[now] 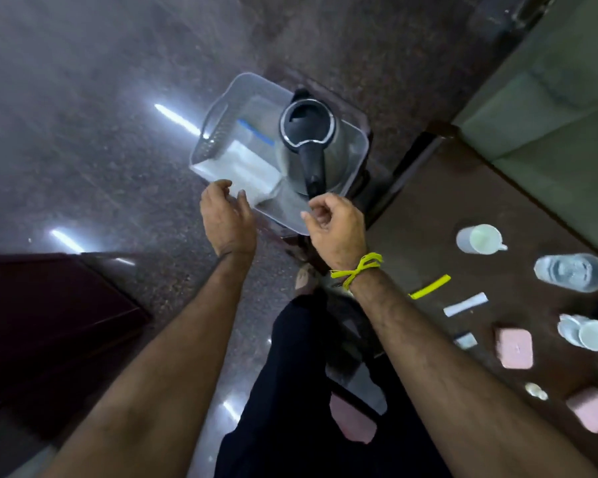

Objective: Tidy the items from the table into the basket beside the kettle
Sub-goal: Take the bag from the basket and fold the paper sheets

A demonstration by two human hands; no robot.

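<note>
Presently, right hand (335,229): fingers loosely curled, nothing visibly held, hovering at the near rim of the basket (221,108), just below the kettle (308,139) handle; yellow thread (358,269) tied at the wrist. Left hand (227,219): fingers relaxed and slightly bent, empty, fingertips near or touching the white packet (246,170) at the basket's near corner; contact cannot be told. Basket: clear plastic, on a low stand beside the table (428,208); holds the white packet, a blue-edged item (254,131) further in, and, as seen from above, the kettle within its outline. Kettle: steel body, black lid and handle, upright. Table, dark brown, to the right, well apart from both hands: white mug (480,239), glass tumbler (570,272), yellow sachet (430,287), white sachet (466,304), small dark-edged packet (465,339), pink box (514,348), cup on saucers (586,332), second pink box (592,408), small round item (535,390), blurred. Floor (83,115): speckled, polished. Green sofa (549,98) at upper right.
</note>
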